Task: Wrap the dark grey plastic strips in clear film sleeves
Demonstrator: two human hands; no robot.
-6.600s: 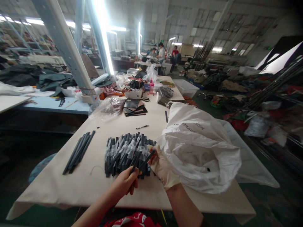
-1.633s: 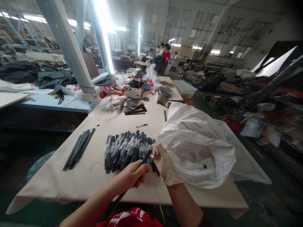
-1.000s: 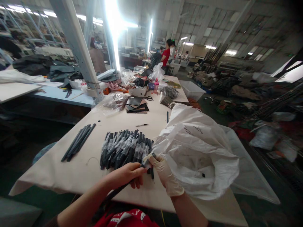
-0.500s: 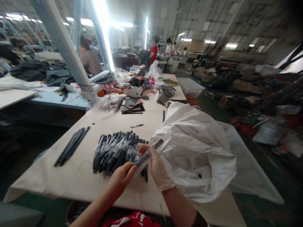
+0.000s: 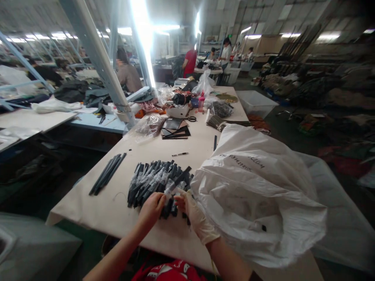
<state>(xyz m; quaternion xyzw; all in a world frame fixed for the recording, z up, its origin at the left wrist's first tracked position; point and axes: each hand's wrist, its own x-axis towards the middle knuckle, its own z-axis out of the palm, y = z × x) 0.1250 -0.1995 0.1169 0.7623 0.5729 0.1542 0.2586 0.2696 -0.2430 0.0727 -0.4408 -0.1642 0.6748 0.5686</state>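
My bare left hand [image 5: 152, 207] and my gloved right hand [image 5: 191, 212] are both closed on one black rod [image 5: 175, 182] with a clear sleeve, held slanted just over the near end of a pile of sleeved black rods [image 5: 152, 180]. The rod's far tip points up and right above the pile. A big white plastic bag [image 5: 258, 195] lies open right beside my right hand. A small bundle of bare dark rods [image 5: 108, 178] rests to the left on the beige table [image 5: 88, 207].
A pen [image 5: 180, 154], black sheets [image 5: 175, 128], a clear bag [image 5: 149, 125], scissors and boxes lie farther up the table. A slanted metal post [image 5: 96, 58] stands at left. People work at the far tables. A clear bin [image 5: 256, 102] sits on the floor.
The rod has been drawn up out of my lap through my left hand and now lies over the pile. My head has swung left, shifting the view.
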